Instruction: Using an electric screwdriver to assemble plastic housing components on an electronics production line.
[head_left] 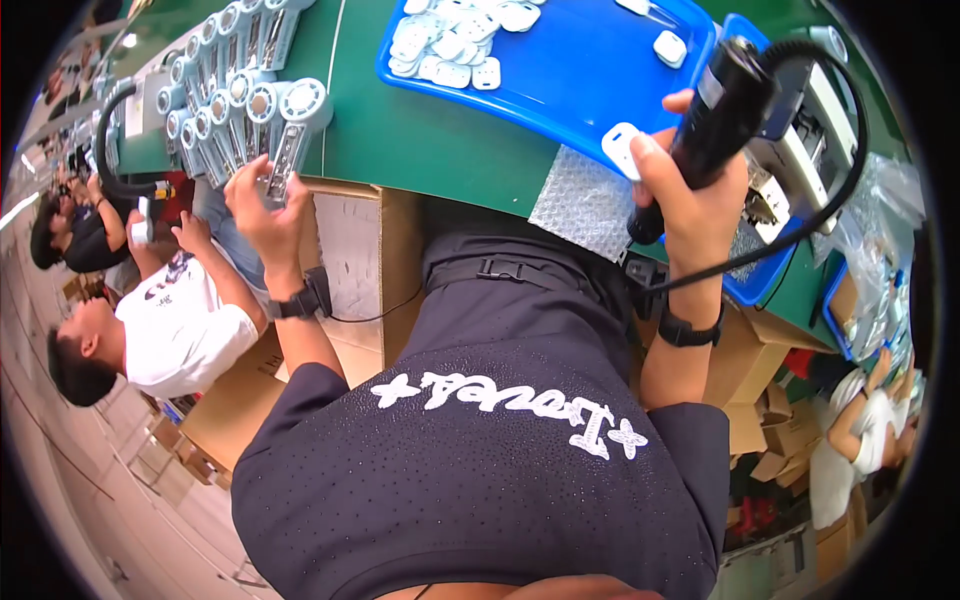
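My right hand [700, 195] is wrapped round a black electric screwdriver [722, 105] with a coiled cable at its top end. The thumb and a finger of this hand also pinch a white oval plate [622, 150] at the edge of the blue tray [545, 125]. At the left, the fingers of my left hand [268, 215] close on the handle end of a light-blue handheld fan body [290, 140]. That body has a round head and an exposed inside along its handle. Several similar fan bodies [215, 115] stand in rows beside it.
White plates [450, 40] are heaped in the tray, on a green table [400, 145]. Bubble wrap [585, 205] hangs over the table's front edge. Cardboard boxes [755, 350] stand below at the right. A person in a white shirt [180, 325] sits at the left; others work nearby.
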